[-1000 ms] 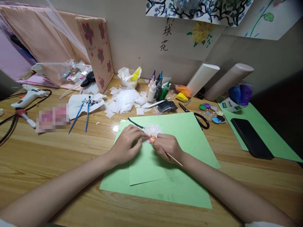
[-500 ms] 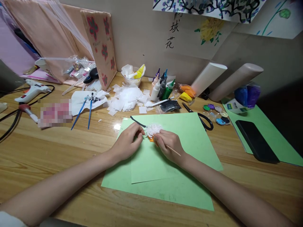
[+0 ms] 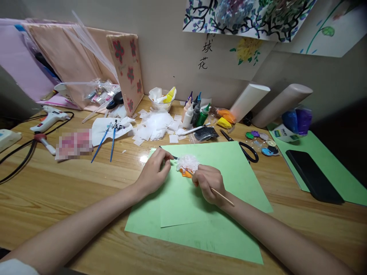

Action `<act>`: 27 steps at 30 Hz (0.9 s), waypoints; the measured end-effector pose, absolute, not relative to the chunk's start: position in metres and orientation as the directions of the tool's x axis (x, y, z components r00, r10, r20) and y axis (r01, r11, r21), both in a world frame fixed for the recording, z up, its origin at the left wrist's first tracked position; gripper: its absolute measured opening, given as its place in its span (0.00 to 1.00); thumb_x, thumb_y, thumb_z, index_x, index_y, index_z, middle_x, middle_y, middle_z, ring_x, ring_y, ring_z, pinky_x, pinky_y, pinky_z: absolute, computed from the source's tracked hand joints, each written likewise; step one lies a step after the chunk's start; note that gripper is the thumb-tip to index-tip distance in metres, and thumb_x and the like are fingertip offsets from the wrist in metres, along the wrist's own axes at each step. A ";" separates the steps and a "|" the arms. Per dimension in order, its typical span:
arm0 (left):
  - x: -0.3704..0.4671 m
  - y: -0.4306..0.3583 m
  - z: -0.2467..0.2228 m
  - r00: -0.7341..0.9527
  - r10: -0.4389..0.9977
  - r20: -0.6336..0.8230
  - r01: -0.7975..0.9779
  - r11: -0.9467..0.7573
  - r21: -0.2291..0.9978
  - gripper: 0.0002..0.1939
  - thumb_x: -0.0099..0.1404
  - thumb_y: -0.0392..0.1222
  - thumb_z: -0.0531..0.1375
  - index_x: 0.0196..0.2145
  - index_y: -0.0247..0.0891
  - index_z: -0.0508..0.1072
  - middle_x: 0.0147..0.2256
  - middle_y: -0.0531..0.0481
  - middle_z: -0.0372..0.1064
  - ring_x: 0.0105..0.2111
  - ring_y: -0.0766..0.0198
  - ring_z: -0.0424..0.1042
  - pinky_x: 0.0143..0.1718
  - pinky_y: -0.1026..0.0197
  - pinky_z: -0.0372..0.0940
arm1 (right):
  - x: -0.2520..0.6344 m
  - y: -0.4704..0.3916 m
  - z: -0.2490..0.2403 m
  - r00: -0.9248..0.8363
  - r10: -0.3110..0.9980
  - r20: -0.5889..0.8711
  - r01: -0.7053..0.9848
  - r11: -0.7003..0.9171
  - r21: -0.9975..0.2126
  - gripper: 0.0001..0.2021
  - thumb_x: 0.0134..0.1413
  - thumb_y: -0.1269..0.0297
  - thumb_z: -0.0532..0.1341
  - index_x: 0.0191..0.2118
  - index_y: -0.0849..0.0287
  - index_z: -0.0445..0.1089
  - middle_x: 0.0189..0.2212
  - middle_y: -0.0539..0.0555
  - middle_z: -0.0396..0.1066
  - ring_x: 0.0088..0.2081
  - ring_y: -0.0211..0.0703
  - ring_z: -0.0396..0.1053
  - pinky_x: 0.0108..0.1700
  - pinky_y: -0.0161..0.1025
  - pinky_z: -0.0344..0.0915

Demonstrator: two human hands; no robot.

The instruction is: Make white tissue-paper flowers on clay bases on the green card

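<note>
A ruffled white paper flower (image 3: 187, 162) with an orange piece (image 3: 185, 173) at its near side lies on the green sheets. From its left side runs a thin black strip (image 3: 175, 157). My left hand (image 3: 155, 170) is closed over this strip, its curled fingers covering most of it. Gripped like a pen in my right hand (image 3: 210, 182) is a thin wooden stick (image 3: 222, 195). Its tip reaches the flower's lower edge, by the orange piece; exact contact is hard to make out.
Green paper (image 3: 197, 238) lies under both hands. Beyond it are white paper squares (image 3: 156, 124), paint bottles (image 3: 187, 114) and black scissors (image 3: 248, 152). Two blue brushes (image 3: 112, 143) and a glue gun (image 3: 47, 118) are at left, a black phone-like slab (image 3: 314, 175) at right.
My right hand has drawn slightly right and down from the flower, showing more of the orange piece. My left fingers now cover more of the black strip. The view has tilted up slightly.
</note>
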State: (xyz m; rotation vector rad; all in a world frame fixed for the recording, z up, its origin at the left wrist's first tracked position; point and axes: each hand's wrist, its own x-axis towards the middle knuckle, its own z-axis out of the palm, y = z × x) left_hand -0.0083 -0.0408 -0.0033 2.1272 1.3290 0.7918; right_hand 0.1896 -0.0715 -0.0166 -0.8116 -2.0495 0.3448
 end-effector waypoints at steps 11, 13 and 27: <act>-0.020 -0.008 -0.018 0.531 0.835 0.143 0.777 -0.548 0.312 0.27 0.67 0.51 0.47 0.61 0.39 0.54 0.62 0.47 0.52 0.62 0.56 0.48 0.62 0.48 0.44 | 0.189 -0.073 -0.017 -0.346 0.680 0.647 0.330 0.734 -0.594 0.20 0.63 0.70 0.41 0.20 0.58 0.55 0.15 0.49 0.56 0.20 0.36 0.50 0.26 0.37 0.50; -0.019 -0.009 -0.018 0.527 0.835 0.157 0.778 -0.548 0.307 0.29 0.67 0.52 0.48 0.61 0.37 0.54 0.61 0.45 0.53 0.61 0.55 0.48 0.62 0.48 0.44 | 0.189 -0.073 -0.017 -0.324 0.686 0.651 0.316 0.727 -0.609 0.20 0.63 0.70 0.41 0.20 0.58 0.55 0.15 0.48 0.56 0.20 0.36 0.50 0.26 0.36 0.50; -0.020 -0.055 0.010 0.638 0.592 0.492 0.249 -0.763 0.596 0.15 0.64 0.36 0.50 0.45 0.41 0.71 0.42 0.46 0.70 0.46 0.57 0.64 0.50 0.50 0.56 | 0.196 -0.075 -0.022 0.064 0.887 0.457 0.148 0.445 -0.883 0.20 0.64 0.58 0.44 0.23 0.57 0.61 0.16 0.47 0.55 0.18 0.35 0.52 0.20 0.35 0.48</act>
